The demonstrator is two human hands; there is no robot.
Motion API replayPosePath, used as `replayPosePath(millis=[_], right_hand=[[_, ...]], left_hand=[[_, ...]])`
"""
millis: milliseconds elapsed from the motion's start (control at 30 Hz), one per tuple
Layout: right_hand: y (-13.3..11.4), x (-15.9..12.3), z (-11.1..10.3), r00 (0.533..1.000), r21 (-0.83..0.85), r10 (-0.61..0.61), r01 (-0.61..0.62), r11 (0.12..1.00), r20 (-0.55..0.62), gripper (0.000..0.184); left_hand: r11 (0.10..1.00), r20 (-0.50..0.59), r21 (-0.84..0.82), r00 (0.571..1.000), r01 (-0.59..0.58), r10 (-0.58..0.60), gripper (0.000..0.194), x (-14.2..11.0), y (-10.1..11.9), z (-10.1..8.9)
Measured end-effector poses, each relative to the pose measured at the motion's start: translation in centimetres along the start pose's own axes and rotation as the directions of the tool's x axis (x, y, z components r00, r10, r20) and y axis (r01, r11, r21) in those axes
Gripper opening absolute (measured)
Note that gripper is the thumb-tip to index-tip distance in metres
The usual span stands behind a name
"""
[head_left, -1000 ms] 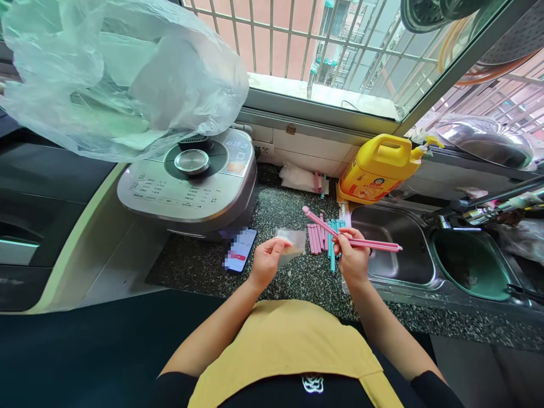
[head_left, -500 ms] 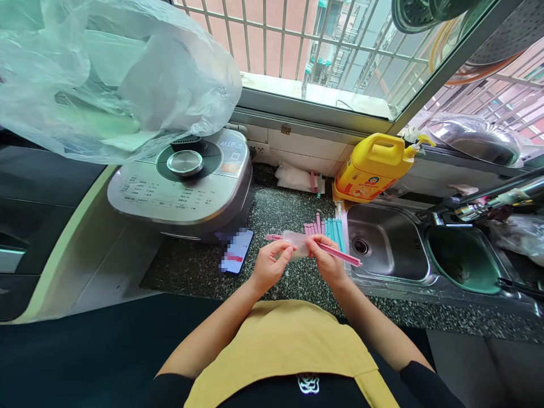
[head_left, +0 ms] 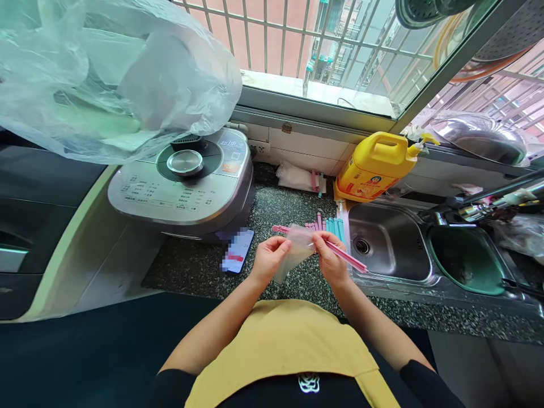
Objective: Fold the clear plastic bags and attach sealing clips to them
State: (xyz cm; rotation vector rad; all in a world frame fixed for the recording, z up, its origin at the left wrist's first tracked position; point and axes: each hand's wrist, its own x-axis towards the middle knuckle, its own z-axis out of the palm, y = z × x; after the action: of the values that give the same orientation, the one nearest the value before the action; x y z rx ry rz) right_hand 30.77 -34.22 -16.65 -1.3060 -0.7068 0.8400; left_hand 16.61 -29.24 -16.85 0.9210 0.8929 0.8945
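Between my two hands hangs a small clear plastic bag (head_left: 293, 255), with something pale that I cannot make out in it. My left hand (head_left: 269, 258) pinches its left edge between thumb and fingers. My right hand (head_left: 330, 259) is closed on a long pink bag sealing clip (head_left: 349, 259) and also pinches the bag's right side. The clip slants behind the bag, its far end showing at the upper left. Just beyond my right hand, several pink clips (head_left: 319, 221) and teal clips (head_left: 335, 228) lie side by side on the counter.
A rice cooker (head_left: 182, 187) stands at the left under a large plastic bag (head_left: 127, 79). A phone (head_left: 238, 252) lies near my left hand. To the right are a yellow jug (head_left: 374, 167), a steel sink (head_left: 389, 243) and a green basin (head_left: 467, 263). A white packet (head_left: 295, 175) lies by the wall.
My right hand came left with the pink clip to the bag and now grips the bag's right side too. The bag, earlier only in my left hand, is now spread between both hands.
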Motion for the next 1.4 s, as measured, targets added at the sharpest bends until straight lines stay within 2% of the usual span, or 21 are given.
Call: replayPosePath(millis=[167,300,433,600,700,800,867,933,1033,1200,1400], right_hand=[[0.2,0.1,-0.4,1.000,-0.045,-0.017,0.016,0.999,-0.022,0.023],[-0.1,0.0,-0.4,0.998,-0.116,-0.003,0.009,0.993,0.058,0.022],[-0.4,-0.1,-0.2,0.993,-0.153,0.017,0.001,0.988,0.113,0.026],[-0.3,-0.2,-0.1,0.981,-0.011,0.052,-0.051,0.999,0.187,0.056],[0.3,-0.5,0.0,0.955,-0.121,0.144,-0.116,0.986,0.259,0.037],[1.0,-0.9,0.1,0.971,-0.184,0.142,-0.107,0.977,0.193,0.029],[1.1,-0.9,0.0,0.971,-0.176,0.134,-0.099,0.979,0.200,0.028],[0.7,-0.7,-0.2,0.965,-0.140,0.128,-0.097,0.985,0.227,0.033],[-0.5,-0.2,-0.6,0.980,-0.093,0.088,-0.072,0.993,0.178,0.045],[-2.2,0.2,-0.4,0.988,-0.219,0.073,-0.041,0.975,0.138,0.023],[-2.0,0.0,0.3,0.997,-0.213,0.050,-0.035,0.976,0.065,0.022]], left_hand=[[0.995,-0.029,-0.088,0.999,0.036,-0.039,0.034,0.3,0.0,0.6],[0.973,-0.010,-0.212,0.995,0.095,-0.099,0.043,0.7,-0.4,0.8],[0.961,-0.039,-0.248,0.990,0.120,-0.133,0.041,1.2,-0.4,0.8],[0.947,-0.117,-0.313,0.987,0.070,-0.112,0.036,1.2,0.3,0.6],[0.939,-0.118,-0.338,0.987,0.068,-0.114,0.035,1.0,0.7,0.6],[0.934,-0.116,-0.350,0.986,0.072,-0.119,0.035,1.0,0.8,0.7],[0.932,-0.115,-0.354,0.986,0.075,-0.123,0.035,1.0,0.8,0.7],[0.934,-0.108,-0.347,0.986,0.086,-0.131,0.036,0.9,0.7,0.6],[0.939,-0.110,-0.329,0.984,0.098,-0.141,0.037,0.8,0.6,0.6],[0.960,-0.060,-0.260,0.990,0.108,-0.128,0.038,0.7,0.4,0.9],[0.977,-0.004,-0.196,0.996,0.087,-0.090,0.046,0.7,0.2,0.5]])
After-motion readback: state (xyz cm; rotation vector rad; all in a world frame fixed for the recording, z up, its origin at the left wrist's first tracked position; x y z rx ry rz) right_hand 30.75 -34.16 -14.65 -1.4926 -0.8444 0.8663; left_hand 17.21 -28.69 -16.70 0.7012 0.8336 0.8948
